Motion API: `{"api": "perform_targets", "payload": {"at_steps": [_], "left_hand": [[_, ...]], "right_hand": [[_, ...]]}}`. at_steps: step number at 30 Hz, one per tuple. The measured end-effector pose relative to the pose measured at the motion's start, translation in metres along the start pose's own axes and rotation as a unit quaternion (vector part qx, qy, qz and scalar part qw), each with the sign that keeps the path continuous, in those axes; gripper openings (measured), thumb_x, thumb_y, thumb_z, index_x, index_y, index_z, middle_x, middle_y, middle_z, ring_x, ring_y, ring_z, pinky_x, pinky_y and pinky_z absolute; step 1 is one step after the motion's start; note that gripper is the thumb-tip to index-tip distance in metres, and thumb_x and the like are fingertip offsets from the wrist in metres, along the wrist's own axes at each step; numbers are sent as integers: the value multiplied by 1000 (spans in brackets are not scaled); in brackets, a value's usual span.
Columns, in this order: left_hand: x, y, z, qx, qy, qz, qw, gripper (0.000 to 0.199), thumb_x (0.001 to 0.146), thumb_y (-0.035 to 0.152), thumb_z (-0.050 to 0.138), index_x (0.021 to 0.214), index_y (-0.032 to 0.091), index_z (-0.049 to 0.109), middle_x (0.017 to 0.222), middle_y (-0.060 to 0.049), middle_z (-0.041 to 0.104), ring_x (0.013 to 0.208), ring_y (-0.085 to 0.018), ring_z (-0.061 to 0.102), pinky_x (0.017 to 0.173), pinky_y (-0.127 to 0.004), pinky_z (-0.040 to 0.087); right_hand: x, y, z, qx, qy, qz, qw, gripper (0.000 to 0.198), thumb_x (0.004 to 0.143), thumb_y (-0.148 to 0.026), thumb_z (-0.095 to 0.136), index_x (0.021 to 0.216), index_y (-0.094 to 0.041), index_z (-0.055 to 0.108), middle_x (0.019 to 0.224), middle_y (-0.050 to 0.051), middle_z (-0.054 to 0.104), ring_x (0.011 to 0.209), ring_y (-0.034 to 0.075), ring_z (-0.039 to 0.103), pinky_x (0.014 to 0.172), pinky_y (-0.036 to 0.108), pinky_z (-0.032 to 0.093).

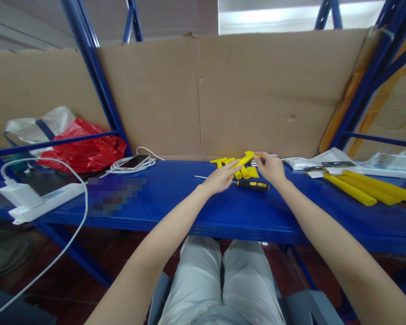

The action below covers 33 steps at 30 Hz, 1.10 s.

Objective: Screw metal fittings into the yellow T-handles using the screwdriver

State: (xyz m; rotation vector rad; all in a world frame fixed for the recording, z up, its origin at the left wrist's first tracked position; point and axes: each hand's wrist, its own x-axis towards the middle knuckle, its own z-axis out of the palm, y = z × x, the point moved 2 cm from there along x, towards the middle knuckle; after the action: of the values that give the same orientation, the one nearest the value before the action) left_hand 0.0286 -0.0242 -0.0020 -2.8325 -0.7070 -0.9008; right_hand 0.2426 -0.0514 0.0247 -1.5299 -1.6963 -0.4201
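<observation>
A yellow plastic piece (246, 157) with a wider head is in the fingers of my left hand (219, 178), just above the blue table. My right hand (271, 169) is at the piece's right end with its fingers pinched together; what is between them is too small to make out. Below the hands lies a screwdriver with a black and yellow handle (253, 185), its shaft pointing left and partly hidden behind my left hand. More yellow plastic parts (252, 172) lie on the table under and behind the hands.
To the right lie long yellow tubes (368, 189) and clear plastic packets (331, 158). At left are a phone (135, 161) on a coiled white cable, a red bag (84, 146) and a white power strip (59, 198). A cardboard panel (257, 90) stands behind the blue tabletop (176, 198).
</observation>
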Motion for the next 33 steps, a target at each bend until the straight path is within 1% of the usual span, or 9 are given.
{"api": "perform_targets", "payload": {"at_steps": [5, 9, 12, 14, 17, 20, 23, 28, 33], "left_hand": [[0, 7, -4, -6, 0, 7, 1000, 59, 89, 4, 45, 142, 26, 56, 156, -8, 46, 143, -22, 45, 115, -47, 41], [0, 12, -8, -1, -9, 2, 1000, 53, 91, 6, 47, 139, 24, 59, 158, -9, 43, 143, -22, 45, 114, -44, 42], [0, 12, -7, 0, -3, 4, 1000, 50, 92, 8, 48, 138, 25, 60, 157, -8, 45, 141, -21, 49, 112, -44, 44], [1, 10, -6, 3, 2, 6, 1000, 48, 93, 8, 48, 135, 25, 63, 153, -8, 51, 136, -21, 54, 110, -43, 47], [3, 7, -4, 11, -3, 6, 1000, 41, 93, 8, 49, 126, 22, 69, 137, -8, 66, 126, -20, 62, 108, -42, 49], [3, 6, -3, 13, -7, 0, 1000, 35, 95, 12, 49, 120, 19, 71, 127, -8, 71, 120, -20, 67, 105, -39, 52], [3, 8, -3, 7, 2, 2, 1000, 32, 96, 17, 51, 123, 19, 70, 128, -8, 71, 120, -21, 66, 106, -40, 51], [0, 8, -4, -2, 20, 10, 1000, 41, 96, 26, 57, 136, 22, 62, 139, -9, 64, 127, -22, 62, 109, -42, 48], [-2, 9, -5, -2, -31, -18, 999, 50, 95, 31, 61, 144, 26, 55, 150, -9, 53, 135, -24, 55, 111, -41, 45]], "right_hand": [[5, 17, -6, 9, 24, 52, 998, 37, 97, -36, 44, 116, -19, 71, 110, 13, 76, 101, 28, 70, 85, 36, 52], [8, 28, -7, 32, 50, 72, 996, 37, 95, -36, 44, 113, -18, 71, 106, 13, 76, 98, 29, 70, 85, 37, 52], [9, 37, -7, 52, 68, 83, 993, 37, 94, -37, 45, 111, -18, 71, 105, 13, 76, 97, 28, 70, 85, 38, 52], [10, 43, -6, 68, 77, 93, 990, 36, 93, -36, 45, 110, -17, 70, 106, 14, 76, 97, 28, 70, 86, 38, 52], [11, 55, -4, 91, 93, 118, 984, 35, 93, -37, 46, 109, -16, 70, 103, 15, 76, 94, 28, 70, 84, 39, 53], [13, 67, -2, 126, 96, 151, 976, 38, 93, -40, 46, 107, -14, 69, 95, 17, 76, 87, 28, 71, 79, 40, 54], [15, 72, 1, 175, 98, 170, 965, 40, 92, -46, 49, 104, -13, 68, 89, 17, 76, 82, 29, 73, 77, 42, 55], [16, 62, 6, 272, 120, 156, 942, 38, 87, -53, 57, 92, -16, 68, 86, 15, 76, 80, 30, 73, 75, 44, 58], [14, 50, 8, 323, 104, 154, 928, 31, 83, -49, 64, 86, -18, 68, 82, 13, 76, 78, 29, 74, 74, 44, 60]]}}
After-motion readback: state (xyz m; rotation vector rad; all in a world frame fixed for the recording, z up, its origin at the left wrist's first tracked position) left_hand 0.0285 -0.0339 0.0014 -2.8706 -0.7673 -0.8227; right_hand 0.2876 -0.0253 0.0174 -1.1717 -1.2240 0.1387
